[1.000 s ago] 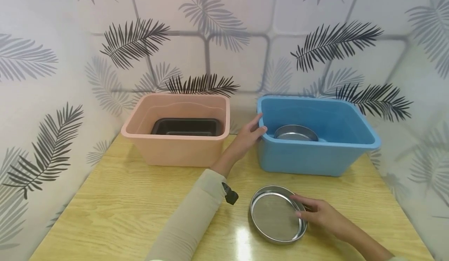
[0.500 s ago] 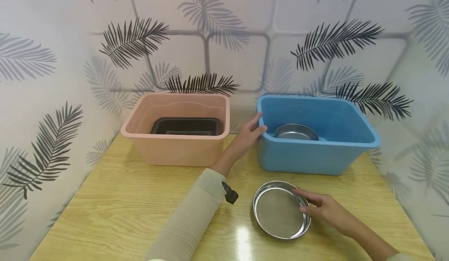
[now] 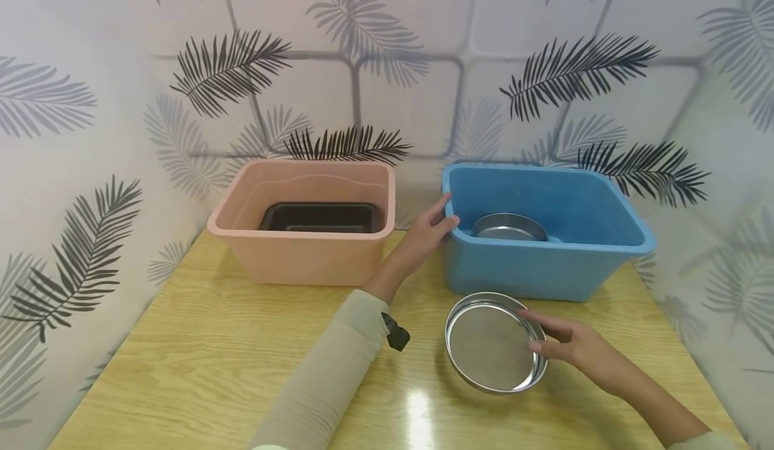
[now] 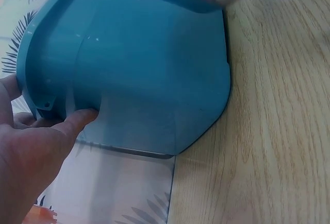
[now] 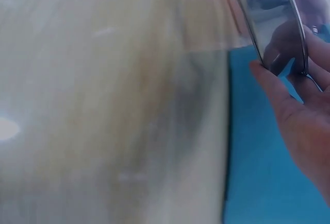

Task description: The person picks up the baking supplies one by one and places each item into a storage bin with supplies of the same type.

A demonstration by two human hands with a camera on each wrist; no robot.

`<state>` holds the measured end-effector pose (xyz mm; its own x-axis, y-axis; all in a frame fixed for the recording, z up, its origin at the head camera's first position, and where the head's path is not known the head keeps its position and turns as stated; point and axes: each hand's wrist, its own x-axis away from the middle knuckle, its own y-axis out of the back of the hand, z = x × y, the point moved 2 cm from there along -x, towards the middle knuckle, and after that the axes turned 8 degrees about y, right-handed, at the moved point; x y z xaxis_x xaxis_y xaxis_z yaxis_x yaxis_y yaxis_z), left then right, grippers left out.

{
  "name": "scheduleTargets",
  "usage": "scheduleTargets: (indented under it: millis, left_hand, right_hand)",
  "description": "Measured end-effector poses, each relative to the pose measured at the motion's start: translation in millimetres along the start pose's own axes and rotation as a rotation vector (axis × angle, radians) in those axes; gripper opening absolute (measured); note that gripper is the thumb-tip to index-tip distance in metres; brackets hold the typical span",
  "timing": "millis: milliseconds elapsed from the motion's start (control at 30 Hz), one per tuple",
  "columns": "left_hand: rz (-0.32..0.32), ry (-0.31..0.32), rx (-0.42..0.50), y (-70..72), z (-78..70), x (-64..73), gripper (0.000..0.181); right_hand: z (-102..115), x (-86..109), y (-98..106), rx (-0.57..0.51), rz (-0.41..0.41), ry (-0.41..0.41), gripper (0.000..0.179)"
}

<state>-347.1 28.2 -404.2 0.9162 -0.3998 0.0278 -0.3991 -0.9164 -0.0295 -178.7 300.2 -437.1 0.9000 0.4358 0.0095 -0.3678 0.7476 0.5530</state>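
A shiny round cake pan point(image 3: 492, 346) hangs over the table in front of the blue tub point(image 3: 520, 272), its open side facing up. My right hand point(image 3: 595, 356) holds it by the right side wall, fingers and thumb pinching the rim. In the right wrist view the pan's polished wall point(image 5: 276, 15) mirrors the fingers. My left hand point(image 3: 426, 232) grips the near left end of the blue tub's rim; the left wrist view shows its thumb against the tub's outer wall point(image 4: 139, 69). A second round metal pan point(image 3: 510, 227) lies inside the blue tub, its lower part hidden.
To the left stands a pink tub point(image 3: 314, 262) with a dark rectangular loaf pan point(image 3: 323, 217) in it. Both tubs stand near the back of the wood-grain table point(image 3: 218, 369), before a leaf-patterned wall point(image 3: 411, 127). My left forearm point(image 3: 335, 363) stretches across the middle.
My right hand has carried the round cake pan up from the table, forward and slightly right, closer to the blue tub. My left hand has stayed on the tub's rim.
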Motion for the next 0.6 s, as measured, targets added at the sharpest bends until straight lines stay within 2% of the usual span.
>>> scheduleTargets:
  millis: [233, 400, 600]
  left_hand:
    - [-0.004, 0.009, -0.003, -0.2, -0.5, 0.3, 0.062]
    - [-0.008, 0.015, -0.006, 0.5, -0.3, 1.3, 0.062]
    - [-0.001, 0.011, 0.008, -0.2, -1.4, 1.5, 0.062]
  right_hand:
    - [15.7, 4.7, 26.0, 0.052, -0.023, -0.014, 0.056]
    - [25.7, 5.3, 43.9, 0.082, -0.055, 0.03, 0.056]
    - [37.6, 4.8, 63.7, 0.047, -0.106, 0.099, 0.057]
